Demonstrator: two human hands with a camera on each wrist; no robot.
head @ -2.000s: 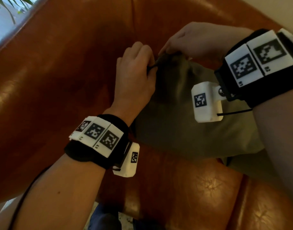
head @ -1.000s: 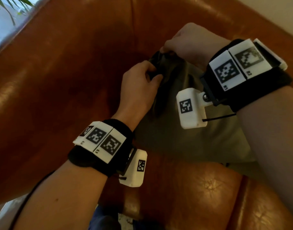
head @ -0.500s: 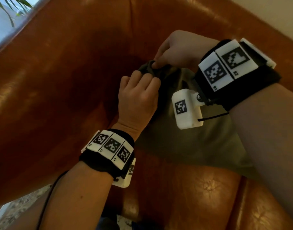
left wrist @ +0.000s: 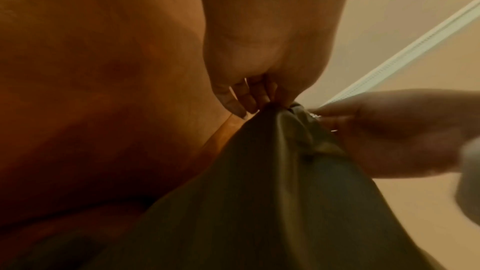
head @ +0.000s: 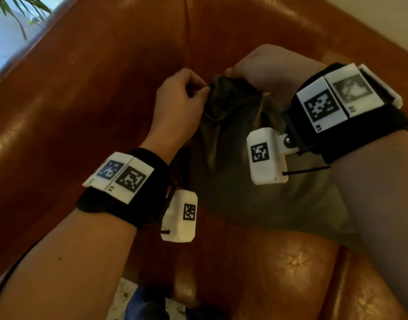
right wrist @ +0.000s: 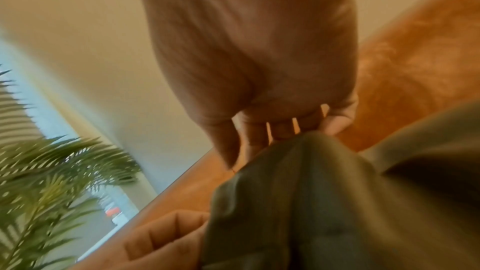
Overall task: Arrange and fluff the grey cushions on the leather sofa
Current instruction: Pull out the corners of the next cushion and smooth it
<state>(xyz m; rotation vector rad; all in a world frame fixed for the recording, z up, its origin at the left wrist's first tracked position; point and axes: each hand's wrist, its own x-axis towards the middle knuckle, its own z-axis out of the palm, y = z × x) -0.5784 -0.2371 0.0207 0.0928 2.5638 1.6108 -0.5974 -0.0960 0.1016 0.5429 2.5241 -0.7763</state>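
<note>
A shiny brown leather sofa [head: 82,93] fills the room around us, with a pale wall behind it and a green leafy plant [right wrist: 52,171] by the window. The soft grey cloth cushion [head: 244,181] leans in the sofa's corner, its bottom edge resting on the seat below our grip.

Our left hand [head: 178,105] pinches the top corner of the cushion with curled fingers. Our right hand [head: 263,68] is just beside it, fingers closed on the same bunched-up top. Both hands are clamped on the cloth, close together.

We think the cushion is light and squishy. The cloth looks thin and smooth, a bit silky, so it may slip if we pinch only a little bit. It folds into deep wrinkles under our fingers and hangs loose below them. It will not break. The top corners seem a good place to hold for shaking it puffy. The leather looks slick and firm, with small creases, so the cushion may slide down on it.
</note>
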